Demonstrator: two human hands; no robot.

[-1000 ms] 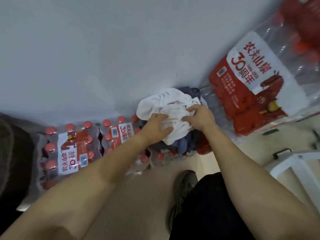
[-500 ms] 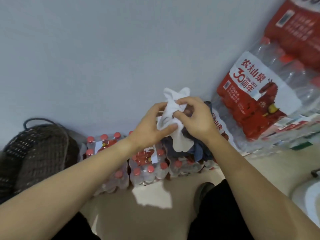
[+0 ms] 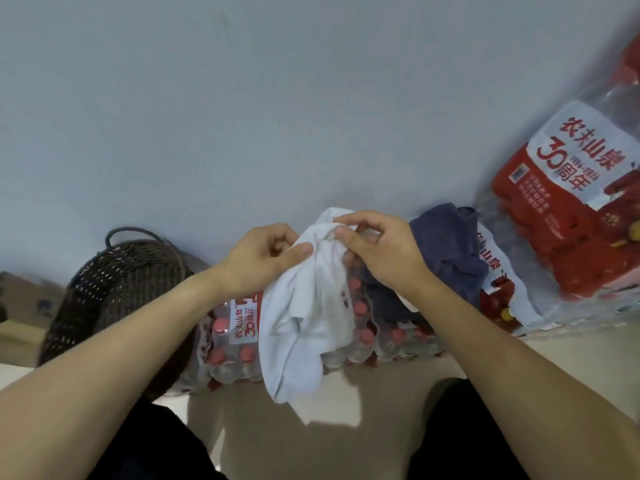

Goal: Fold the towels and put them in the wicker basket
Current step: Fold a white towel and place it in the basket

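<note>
A white towel [image 3: 304, 320] hangs bunched in the air in front of me, its lower end dangling above the floor. My left hand [image 3: 266, 256] pinches its upper edge between thumb and fingers. My right hand [image 3: 377, 247] grips the top of the same towel just to the right. A dark blue towel [image 3: 446, 244] lies crumpled on the bottle packs behind my right hand. The dark wicker basket [image 3: 114, 299] with a loop handle stands on the floor at the left, against the wall.
Shrink-wrapped packs of red-capped water bottles [image 3: 239, 341] line the wall on the floor. A taller stack of packs [image 3: 571, 209] rises at the right. The grey wall [image 3: 277, 98] fills the background. My dark-clad legs and a shoe [image 3: 440, 396] are below.
Both hands lifted the white towel off the pile of towels and shifted it left; it now hangs longer. The view has turned, bringing the wicker basket and blue towel into sight.
</note>
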